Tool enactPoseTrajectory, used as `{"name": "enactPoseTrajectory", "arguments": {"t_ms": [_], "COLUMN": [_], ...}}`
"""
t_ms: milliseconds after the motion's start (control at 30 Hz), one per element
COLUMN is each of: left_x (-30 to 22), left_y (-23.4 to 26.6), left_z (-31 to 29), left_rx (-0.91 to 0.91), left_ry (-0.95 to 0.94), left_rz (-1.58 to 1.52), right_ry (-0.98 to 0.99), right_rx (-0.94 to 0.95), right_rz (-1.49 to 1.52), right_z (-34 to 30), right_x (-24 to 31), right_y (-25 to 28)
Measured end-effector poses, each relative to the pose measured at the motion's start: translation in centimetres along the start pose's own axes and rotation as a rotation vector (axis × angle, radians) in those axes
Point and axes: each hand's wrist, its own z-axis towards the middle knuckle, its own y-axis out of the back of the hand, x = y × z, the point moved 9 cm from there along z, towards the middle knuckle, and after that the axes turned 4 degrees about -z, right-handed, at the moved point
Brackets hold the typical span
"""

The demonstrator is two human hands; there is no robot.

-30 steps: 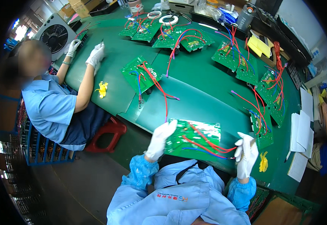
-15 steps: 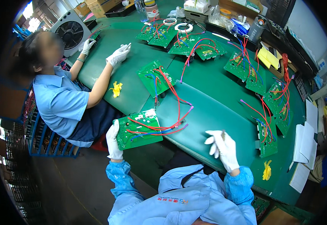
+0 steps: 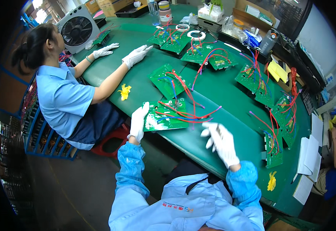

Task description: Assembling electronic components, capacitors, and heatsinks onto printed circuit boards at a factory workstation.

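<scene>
My white-gloved left hand point(image 3: 139, 122) grips the left edge of a green circuit board point(image 3: 166, 122), held tilted above the table's near edge. Red and blue wires with purple ends trail off the board to the right. My right hand point(image 3: 221, 143), also gloved, hovers over the table to the right of those wire ends. Its fingers are partly bent, and a small dark, slim thing shows at them, too small to name. Just beyond the held board, another wired circuit board point(image 3: 167, 81) lies on the green table point(image 3: 210, 106).
A co-worker point(image 3: 65, 88) in blue sits at the left, gloved hands on the table. Several wired boards point(image 3: 254, 82) line the far and right sides. Yellow scraps point(image 3: 124, 92), a fan point(image 3: 77, 30), tape rolls point(image 3: 196, 35) and papers point(image 3: 308, 156) lie around. Another person's arm point(image 3: 335, 150) shows far right.
My left hand has raised the board and moved it right and away from me, tilting it. My right hand has shifted slightly left and farther forward. The co-worker's hands have moved along the table.
</scene>
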Motion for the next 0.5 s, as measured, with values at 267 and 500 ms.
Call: {"name": "enactPoseTrajectory", "arguments": {"t_ms": [267, 500], "left_x": [0.3, 0.3], "left_y": [0.1, 1.6], "left_z": [0.5, 0.4], "left_rx": [-0.013, -0.018], "left_ry": [-0.043, -0.057], "left_rz": [0.026, 0.040], "right_ry": [0.110, 0.234], "right_rx": [-0.151, -0.071], "right_rz": [-0.175, -1.099], "right_z": [10.9, 18.8], "right_x": [6.5, 8.8], "right_y": [-2.9, -8.2]}}
